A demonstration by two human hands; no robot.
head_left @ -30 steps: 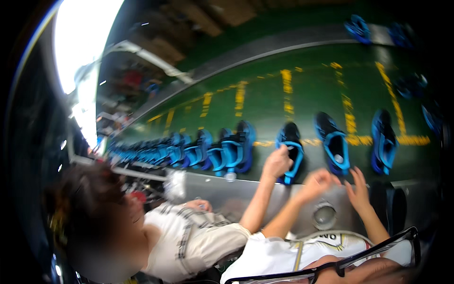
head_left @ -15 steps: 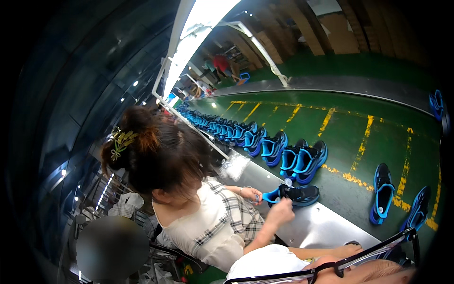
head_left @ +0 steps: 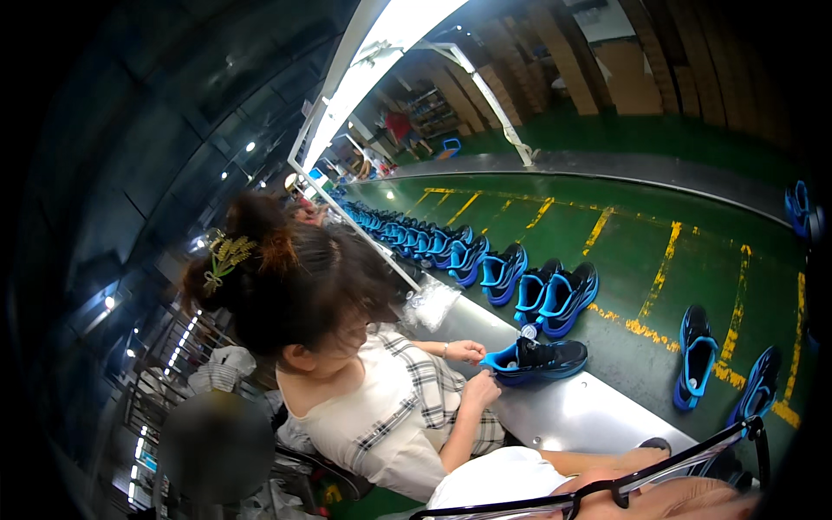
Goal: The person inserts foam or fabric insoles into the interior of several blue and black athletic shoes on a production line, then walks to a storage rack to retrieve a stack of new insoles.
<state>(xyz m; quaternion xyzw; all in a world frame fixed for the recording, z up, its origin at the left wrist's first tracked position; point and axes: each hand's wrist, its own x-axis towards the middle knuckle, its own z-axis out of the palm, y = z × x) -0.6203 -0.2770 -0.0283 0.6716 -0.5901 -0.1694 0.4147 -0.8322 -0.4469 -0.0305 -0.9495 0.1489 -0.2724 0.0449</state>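
Note:
My left forearm (head_left: 563,463) reaches right from a white sleeve (head_left: 496,482) at the lower edge. The hand at its end (head_left: 648,458) is mostly hidden behind the black eyeglass frame (head_left: 620,494), beside a small dark thing I cannot make out. Its fingers do not show. My right hand is not in view. To my left, a seated co-worker in a white and plaid top has both hands (head_left: 475,371) at the heel of a black and blue sneaker (head_left: 546,360), which lies on the metal ledge (head_left: 576,412).
Beyond the ledge runs a green conveyor belt (head_left: 641,286) with yellow marks. A long row of sneakers (head_left: 468,256) stands along its near side. Two more sneakers (head_left: 696,360) (head_left: 757,387) sit at the right. A clear plastic bag (head_left: 431,303) lies on the ledge.
The co-worker's right hand has drawn back from above the sneaker to its heel, near the other hand. The view has shifted slightly. My left forearm has barely moved.

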